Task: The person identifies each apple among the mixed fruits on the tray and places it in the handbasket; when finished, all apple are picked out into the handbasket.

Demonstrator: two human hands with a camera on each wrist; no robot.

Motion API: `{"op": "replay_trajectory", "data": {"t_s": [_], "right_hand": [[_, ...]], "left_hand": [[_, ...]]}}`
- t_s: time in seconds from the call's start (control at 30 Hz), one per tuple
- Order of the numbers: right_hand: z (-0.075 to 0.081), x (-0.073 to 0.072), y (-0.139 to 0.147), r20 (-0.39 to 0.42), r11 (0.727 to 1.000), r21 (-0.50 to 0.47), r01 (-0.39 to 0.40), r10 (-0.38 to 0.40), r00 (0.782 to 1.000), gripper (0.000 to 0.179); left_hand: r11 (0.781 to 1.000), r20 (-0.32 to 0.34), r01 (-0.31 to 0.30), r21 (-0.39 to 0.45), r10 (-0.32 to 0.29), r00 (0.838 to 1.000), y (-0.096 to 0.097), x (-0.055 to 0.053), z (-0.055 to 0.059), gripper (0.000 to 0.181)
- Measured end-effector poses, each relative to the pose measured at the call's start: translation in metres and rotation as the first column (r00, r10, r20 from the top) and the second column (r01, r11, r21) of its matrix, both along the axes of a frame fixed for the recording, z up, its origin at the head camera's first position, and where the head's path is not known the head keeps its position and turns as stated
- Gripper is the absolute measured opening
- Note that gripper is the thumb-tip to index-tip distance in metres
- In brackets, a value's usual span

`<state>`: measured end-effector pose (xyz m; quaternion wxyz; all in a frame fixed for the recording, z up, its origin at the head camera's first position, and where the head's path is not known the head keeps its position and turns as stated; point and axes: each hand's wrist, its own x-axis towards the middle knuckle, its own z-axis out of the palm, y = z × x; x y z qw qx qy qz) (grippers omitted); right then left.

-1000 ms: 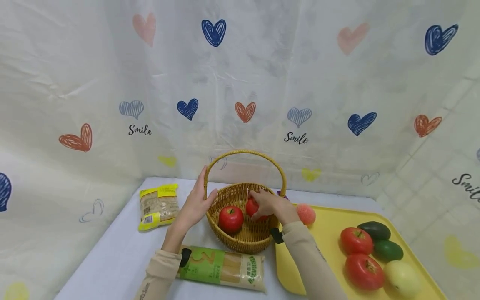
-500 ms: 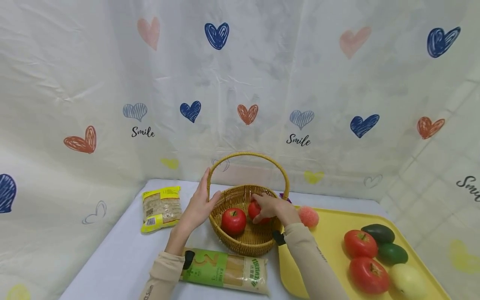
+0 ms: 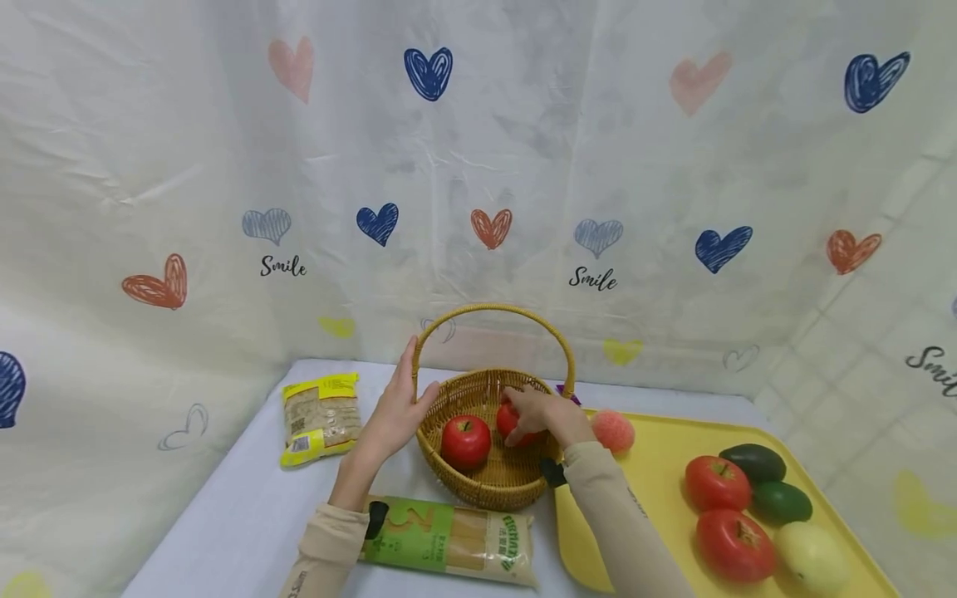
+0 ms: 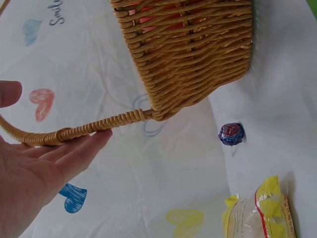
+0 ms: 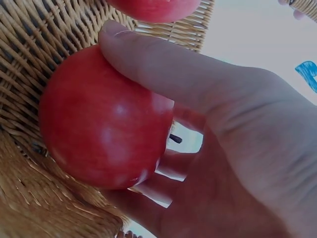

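A wicker basket with a tall arched handle stands in the middle of the table, one red apple lying in its left part. Inside its right part, my right hand grips a second red apple; the right wrist view shows the thumb on one side and the fingers curled round the other, near the stem. My left hand rests with straight fingers against the left side of the basket handle, the thumb standing apart from it.
A yellow tray on the right bears a pink fuzzy ball, red apples, dark green avocados and a pale round fruit. A noodle pack, a yellow-trimmed bag and a wrapped candy lie around the basket.
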<state>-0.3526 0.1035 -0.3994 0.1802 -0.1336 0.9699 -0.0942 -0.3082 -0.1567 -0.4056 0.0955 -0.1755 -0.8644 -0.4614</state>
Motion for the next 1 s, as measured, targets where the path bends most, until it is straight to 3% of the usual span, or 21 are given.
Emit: {"op": "replay_trajectory", "data": {"t_s": [0.17, 0.33, 0.53, 1.0], "right_hand": [[-0.0007, -0.0011, 0.0009, 0.004, 1.000, -0.010, 0.000, 0.000, 1.000, 0.071], [-0.0011, -0.0028, -0.0001, 0.017, 1.000, -0.004, 0.025, -0.025, 1.000, 0.078], [-0.0026, -0.0031, 0.0003, 0.023, 1.000, -0.018, -0.004, 0.004, 1.000, 0.074], [-0.0015, 0.0016, -0.0011, 0.050, 0.997, 0.041, 0.069, -0.071, 0.996, 0.092]], "left_hand": [[1.000, 0.001, -0.006, -0.003, 0.006, 1.000, 0.0005, -0.0002, -0.0013, 0.086], [1.000, -0.004, -0.009, 0.000, 0.009, 1.000, -0.0002, -0.0004, -0.0009, 0.086], [1.000, -0.007, -0.003, -0.001, 0.003, 1.000, 0.0001, 0.0002, -0.0004, 0.086], [1.000, -0.021, 0.002, 0.011, -0.002, 1.000, 0.0002, -0.0012, -0.0016, 0.086]]}}
